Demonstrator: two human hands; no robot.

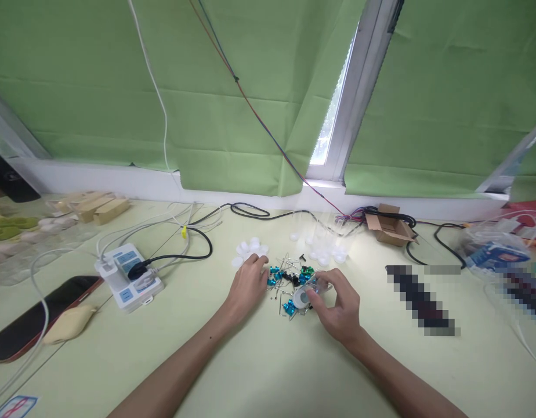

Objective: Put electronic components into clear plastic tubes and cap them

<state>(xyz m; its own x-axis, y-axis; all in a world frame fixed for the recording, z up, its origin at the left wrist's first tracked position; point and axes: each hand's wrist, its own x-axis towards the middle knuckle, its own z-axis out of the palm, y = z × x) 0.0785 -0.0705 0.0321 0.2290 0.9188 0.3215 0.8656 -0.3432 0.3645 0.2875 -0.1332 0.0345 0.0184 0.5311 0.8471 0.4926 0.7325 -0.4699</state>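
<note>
While the right hand (340, 305) pinches one small clear container (300, 297) between thumb and fingers, closed only as far as its width, the left hand (247, 287) lies at the left edge of one pile of small hardware (289, 278). Left fingers bent, tips at the pile; cannot tell whether they grip anything. The container is tilted, over the pile's lower right part, round end toward the left. Pile: several blue pieces (289, 306), at least four, exact count unclear; green at one spot (308, 270); black bits and thin metal pins, too many and too tangled to count. One black piece (303, 258) sits just above it. Beyond the left hand, one cluster of white caps (246, 249), more than five, overlapping. Behind the pile, one group of clear tubes (322, 249), several, count blurred. On the same surface (268, 360): one open cardboard box (387, 229) at far right of the tubes, one white power strip (129, 278) at left with one black plug (138, 270) and one white plug (146, 280) in it, one dark phone-like slab (42, 313), one cream-coloured object (70, 323) just beside it. One yellow tag (184, 232) on the cables.
</note>
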